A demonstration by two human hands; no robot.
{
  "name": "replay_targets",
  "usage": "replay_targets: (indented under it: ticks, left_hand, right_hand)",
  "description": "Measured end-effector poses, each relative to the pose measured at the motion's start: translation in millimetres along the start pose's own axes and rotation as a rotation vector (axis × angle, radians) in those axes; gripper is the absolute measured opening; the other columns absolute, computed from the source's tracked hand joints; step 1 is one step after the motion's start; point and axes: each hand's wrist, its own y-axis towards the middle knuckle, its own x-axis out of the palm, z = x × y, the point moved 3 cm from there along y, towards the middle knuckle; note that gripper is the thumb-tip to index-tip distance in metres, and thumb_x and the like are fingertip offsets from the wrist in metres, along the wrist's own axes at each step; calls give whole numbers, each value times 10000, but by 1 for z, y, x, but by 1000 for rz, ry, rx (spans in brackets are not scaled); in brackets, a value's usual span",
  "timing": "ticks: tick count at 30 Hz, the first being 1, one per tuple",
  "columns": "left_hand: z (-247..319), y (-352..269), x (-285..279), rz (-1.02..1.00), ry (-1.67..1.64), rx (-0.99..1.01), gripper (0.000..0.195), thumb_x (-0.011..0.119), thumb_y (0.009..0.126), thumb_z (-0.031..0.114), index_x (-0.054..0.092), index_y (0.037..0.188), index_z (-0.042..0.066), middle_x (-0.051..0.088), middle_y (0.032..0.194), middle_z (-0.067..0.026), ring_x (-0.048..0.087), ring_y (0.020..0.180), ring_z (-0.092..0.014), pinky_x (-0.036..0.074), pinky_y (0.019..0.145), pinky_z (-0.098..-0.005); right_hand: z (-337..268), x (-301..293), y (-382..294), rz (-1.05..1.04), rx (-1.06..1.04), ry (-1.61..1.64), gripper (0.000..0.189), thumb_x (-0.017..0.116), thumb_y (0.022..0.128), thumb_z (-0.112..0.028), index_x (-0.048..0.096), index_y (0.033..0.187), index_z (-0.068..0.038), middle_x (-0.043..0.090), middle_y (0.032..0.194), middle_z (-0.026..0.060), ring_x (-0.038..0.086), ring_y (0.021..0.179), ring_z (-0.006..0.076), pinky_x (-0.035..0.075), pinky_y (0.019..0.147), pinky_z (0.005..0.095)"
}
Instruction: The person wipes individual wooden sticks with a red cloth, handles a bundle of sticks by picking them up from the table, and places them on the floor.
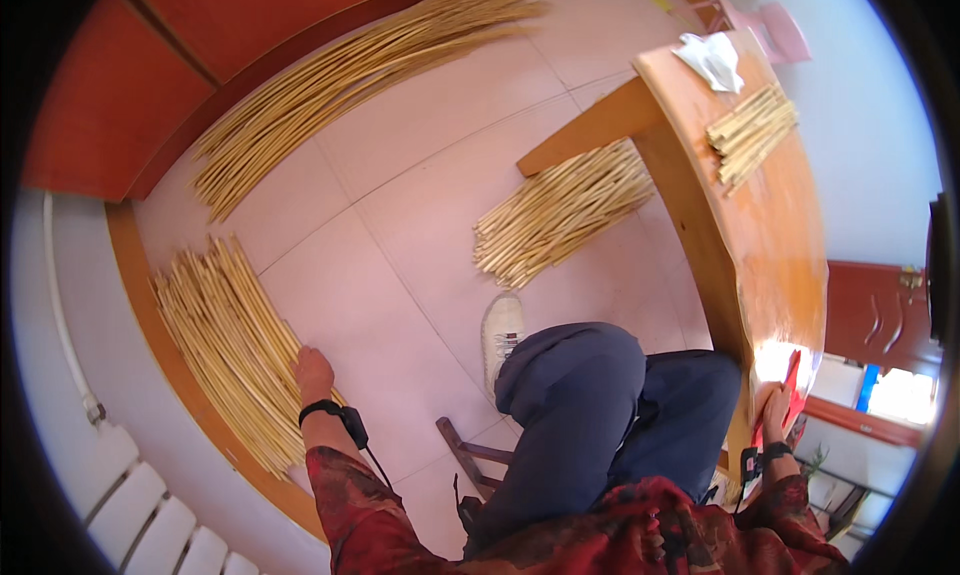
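My left hand (313, 372) touches the right edge of a pile of long, pale dry stalks (225, 350) on the floor by the left wall. Its fingers are partly hidden, so whether they grip a stalk cannot be told. At the right, my right hand (774, 410) is shut on a red object (792, 384) at the near end of the wooden table (784, 275); the object's kind is unclear. Short cut stalks (752, 136) lie on the table's far part, beside a crumpled white cloth or tissue (712, 59). A bundle of medium-length stalks (562, 215) rests on the floor beside the table.
Long stalks with feathery ends (345, 72) lie along the red cabinets (112, 87). A pink chair (780, 31) stands behind the table. The person's white shoe (501, 335) is near the middle bundle, and a dark wooden stool leg (461, 451) shows below. A white radiator (135, 500) stands at lower left.
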Motion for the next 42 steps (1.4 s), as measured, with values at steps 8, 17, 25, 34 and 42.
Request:
replay_targets:
  ticks: [8, 17, 25, 34, 42]
  left_hand:
    - [37, -15, -48, 25, -174, 44, 214, 493, 767, 168, 548, 943, 61, 513, 1003, -101, 469, 993, -265, 377, 831, -444]
    - [141, -40, -180, 554, -706, 635, 196, 522, 743, 60, 535, 931, 5, 531, 919, -164, 505, 883, -308, 407, 786, -367]
    - [300, -184, -368, 808, -730, 1174, 203, 470, 763, 13, 506, 961, -13, 510, 930, -159, 484, 902, -301, 388, 794, -348]
    - [452, -252, -433, 1044, -222, 1247, 602, 623, 687, 217, 329, 1164, -5, 316, 1231, -200, 289, 1155, -330, 224, 942, -456]
    - [519, -225, -456, 728, 30, 718, 742, 614, 644, 352, 292, 1206, -10, 366, 1202, -202, 333, 1142, -316, 279, 918, -456]
  right_hand:
    - [-28, -9, -19, 65, 56, -51, 285, 356, 745, -130, 483, 960, 7, 506, 959, 200, 475, 921, 343, 367, 801, 404]
    - [-32, -29, -34, 169, -152, 227, 242, 444, 799, -101, 463, 1016, 3, 485, 1028, 176, 466, 959, 310, 373, 837, 354]
    - [29, -20, -43, 395, -241, 50, 267, 522, 749, -113, 489, 1005, -43, 478, 1074, 137, 427, 1042, 290, 321, 900, 373]
    - [41, -9, -43, 395, -204, 222, 290, 543, 723, -145, 485, 991, -50, 460, 1084, 121, 409, 1062, 272, 309, 894, 372]
    - [33, -18, -47, 436, -188, 281, 284, 543, 701, -121, 491, 971, -52, 454, 1053, 120, 404, 1065, 276, 298, 883, 392]
